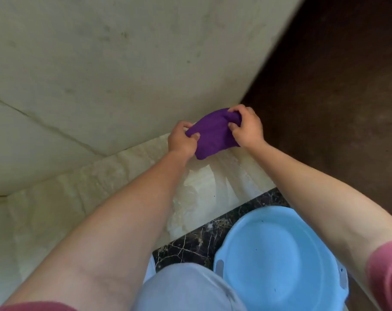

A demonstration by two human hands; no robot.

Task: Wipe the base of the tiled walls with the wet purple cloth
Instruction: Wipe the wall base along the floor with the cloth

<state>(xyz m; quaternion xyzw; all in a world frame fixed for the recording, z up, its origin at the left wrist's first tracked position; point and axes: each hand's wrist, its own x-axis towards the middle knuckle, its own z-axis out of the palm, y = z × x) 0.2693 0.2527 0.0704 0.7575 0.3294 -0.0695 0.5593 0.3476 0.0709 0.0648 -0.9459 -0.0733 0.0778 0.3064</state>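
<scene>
- Both hands are on the purple cloth right now: my left hand pinches its near-left edge, my right hand clamps the far-right end, fingers curled tight into the fabric.
- The cloth is bunched between them, held at the foot of the tiled wall, right where wall meets floor, close by the corner with the dark brown panel.
- My read: I'm gathering or refolding the cloth into a pad, with the wiping stroke itself about to begin here.
- Next it wants pressing flat against the wall's bottom edge, then a firm drag leftward along the joint line.
- The wall tiles are pale, a bit smudged, with a grout seam running diagonally at left.
- The floor is glossy cream marble with a dark veined strip nearer me.
- The blue basin sits near right, beside my knee; whether there's water in it, I can't tell.
</scene>
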